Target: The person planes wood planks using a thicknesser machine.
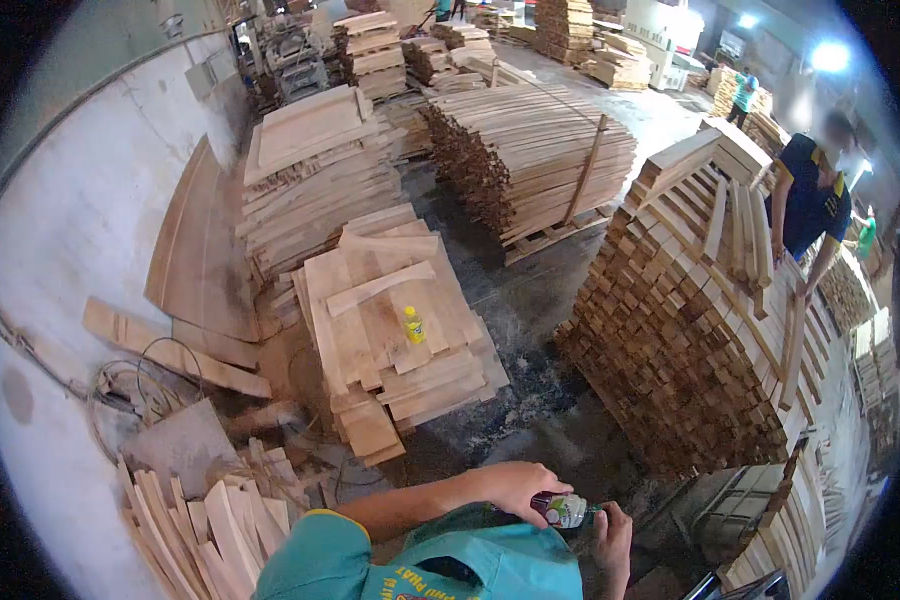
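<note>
In front of my teal shirt, near the bottom of the head view, a small bottle (pixel 567 510) with dark contents and a pale label lies tilted sideways. My left hand (pixel 522 488) is wrapped round its dark end. At the bottle's other end, my right hand (pixel 613 535) has its fingers pinched at the greenish cap or neck. Farther off, a yellow bottle (pixel 414 325) stands on a stack of flat wooden boards (pixel 440 385).
A tall stack of wooden bars (pixel 670 350) rises at the right, where a person (pixel 815 195) in dark clothes reaches over it. Another bundle of slats (pixel 540 150) sits behind. Cables (pixel 145 380) and loose wood pieces (pixel 225 530) lie by the left wall.
</note>
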`<state>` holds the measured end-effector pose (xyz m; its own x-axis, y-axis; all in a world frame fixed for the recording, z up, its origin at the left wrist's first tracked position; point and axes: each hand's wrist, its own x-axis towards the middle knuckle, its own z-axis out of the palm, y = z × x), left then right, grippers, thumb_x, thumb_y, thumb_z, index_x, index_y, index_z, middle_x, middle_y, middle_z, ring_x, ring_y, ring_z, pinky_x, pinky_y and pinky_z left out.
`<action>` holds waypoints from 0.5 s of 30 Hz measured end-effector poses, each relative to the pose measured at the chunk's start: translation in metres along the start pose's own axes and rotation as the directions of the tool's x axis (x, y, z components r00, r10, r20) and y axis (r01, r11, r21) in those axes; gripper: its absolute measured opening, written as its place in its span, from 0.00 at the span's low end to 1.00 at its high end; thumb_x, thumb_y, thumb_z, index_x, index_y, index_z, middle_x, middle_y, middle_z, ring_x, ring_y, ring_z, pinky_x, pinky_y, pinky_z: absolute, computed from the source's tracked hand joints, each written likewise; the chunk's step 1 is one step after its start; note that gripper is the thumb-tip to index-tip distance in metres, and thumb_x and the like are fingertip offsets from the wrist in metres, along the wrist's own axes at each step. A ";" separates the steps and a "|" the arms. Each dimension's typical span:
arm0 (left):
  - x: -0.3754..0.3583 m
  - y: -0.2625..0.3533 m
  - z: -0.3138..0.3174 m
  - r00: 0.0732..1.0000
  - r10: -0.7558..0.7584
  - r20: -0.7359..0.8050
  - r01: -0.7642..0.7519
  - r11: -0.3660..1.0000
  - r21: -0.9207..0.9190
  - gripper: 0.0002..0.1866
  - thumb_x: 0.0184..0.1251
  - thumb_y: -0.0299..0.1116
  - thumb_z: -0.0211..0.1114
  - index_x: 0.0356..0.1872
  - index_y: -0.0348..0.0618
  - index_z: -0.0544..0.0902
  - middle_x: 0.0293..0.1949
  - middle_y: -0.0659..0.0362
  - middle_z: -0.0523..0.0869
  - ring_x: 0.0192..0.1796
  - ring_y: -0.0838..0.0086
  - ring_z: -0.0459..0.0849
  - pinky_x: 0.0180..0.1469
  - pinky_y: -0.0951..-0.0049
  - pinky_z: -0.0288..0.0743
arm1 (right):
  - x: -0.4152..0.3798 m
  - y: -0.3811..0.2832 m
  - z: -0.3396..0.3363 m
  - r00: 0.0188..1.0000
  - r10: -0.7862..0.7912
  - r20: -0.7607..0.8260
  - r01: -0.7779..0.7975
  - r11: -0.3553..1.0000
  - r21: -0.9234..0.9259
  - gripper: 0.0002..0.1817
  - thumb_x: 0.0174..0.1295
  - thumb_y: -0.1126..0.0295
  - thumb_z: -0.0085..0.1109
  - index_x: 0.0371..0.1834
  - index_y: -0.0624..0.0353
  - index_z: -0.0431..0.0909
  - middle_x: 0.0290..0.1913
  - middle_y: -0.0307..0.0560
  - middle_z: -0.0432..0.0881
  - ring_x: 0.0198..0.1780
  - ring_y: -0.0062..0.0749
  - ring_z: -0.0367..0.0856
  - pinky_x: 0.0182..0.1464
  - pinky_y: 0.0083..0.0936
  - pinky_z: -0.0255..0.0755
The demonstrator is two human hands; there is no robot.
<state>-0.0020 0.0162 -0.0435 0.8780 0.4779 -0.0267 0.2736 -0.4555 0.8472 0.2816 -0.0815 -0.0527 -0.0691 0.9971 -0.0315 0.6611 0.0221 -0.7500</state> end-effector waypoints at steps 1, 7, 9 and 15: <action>0.000 0.001 0.000 1.000 -0.002 -0.011 0.002 1.000 -0.006 0.45 0.56 0.50 0.80 0.74 0.42 0.75 0.50 0.42 0.89 0.52 0.46 0.88 0.55 0.53 0.82 | 0.001 0.004 -0.001 1.000 0.011 0.016 -0.011 1.000 -0.007 0.25 0.78 0.51 0.53 0.38 0.68 0.79 0.23 0.49 0.74 0.25 0.28 0.69 0.29 0.35 0.63; -0.003 0.013 0.000 0.995 -0.097 -0.020 0.099 0.989 0.110 0.49 0.53 0.53 0.81 0.76 0.45 0.73 0.55 0.46 0.86 0.54 0.46 0.87 0.58 0.51 0.82 | 0.008 -0.017 -0.001 0.989 0.146 0.021 -0.147 0.989 0.035 0.25 0.80 0.53 0.52 0.35 0.67 0.79 0.19 0.46 0.72 0.23 0.23 0.65 0.27 0.35 0.58; -0.002 -0.015 0.017 0.988 -0.043 -0.151 0.059 0.993 0.103 0.48 0.53 0.51 0.80 0.76 0.45 0.73 0.54 0.47 0.85 0.55 0.47 0.87 0.57 0.51 0.83 | 0.011 -0.013 0.005 0.989 0.148 -0.028 -0.147 0.988 0.038 0.24 0.80 0.54 0.52 0.36 0.67 0.79 0.20 0.45 0.72 0.23 0.22 0.65 0.27 0.34 0.59; -0.031 -0.146 0.066 0.687 -0.494 -0.534 0.319 0.864 -0.389 0.31 0.66 0.57 0.75 0.58 0.41 0.85 0.43 0.53 0.92 0.47 0.60 0.91 0.53 0.60 0.84 | -0.012 0.055 0.041 0.976 0.216 -0.016 -0.210 0.963 0.168 0.23 0.81 0.56 0.53 0.34 0.65 0.81 0.22 0.41 0.77 0.26 0.21 0.74 0.29 0.30 0.68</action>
<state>-0.0433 0.0185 -0.2013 0.2582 0.9539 -0.1532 0.3641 0.0508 0.9300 0.2880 -0.0953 -0.1207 0.0871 0.9794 -0.1821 0.5255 -0.2005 -0.8268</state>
